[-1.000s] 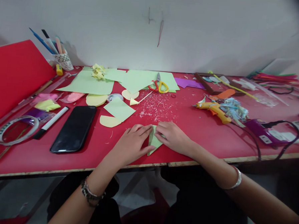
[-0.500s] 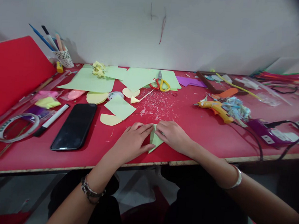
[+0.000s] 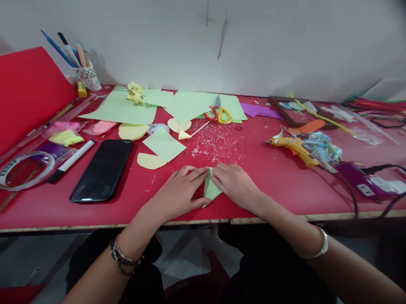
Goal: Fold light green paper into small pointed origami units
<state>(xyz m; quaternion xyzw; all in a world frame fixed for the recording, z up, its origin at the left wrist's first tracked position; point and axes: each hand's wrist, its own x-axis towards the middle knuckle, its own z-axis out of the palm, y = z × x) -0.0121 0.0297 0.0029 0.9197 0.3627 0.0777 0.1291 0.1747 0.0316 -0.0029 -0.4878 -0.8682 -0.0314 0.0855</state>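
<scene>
A small piece of light green paper [image 3: 212,190], folded, lies on the red table near its front edge. My left hand [image 3: 181,192] rests over its left side, fingers together on the top and the thumb on the lower edge. From the right, my right hand [image 3: 238,186] presses the top and right side with curled fingers. Both hands hold the paper against the table and their fingertips almost meet, so much of it is hidden. Just beyond my left hand lie a green paper square [image 3: 165,144] and a cream paper piece [image 3: 151,161].
A black phone [image 3: 101,170], a marker [image 3: 71,161] and a tape roll [image 3: 25,172] lie left. Scissors [image 3: 219,114] rest on green sheets [image 3: 123,109] at the back. To the right are a yellow glue gun [image 3: 293,147] and a purple power box [image 3: 361,178] with cables.
The hands stay on the paper in nearly the same place. The view has shifted very slightly.
</scene>
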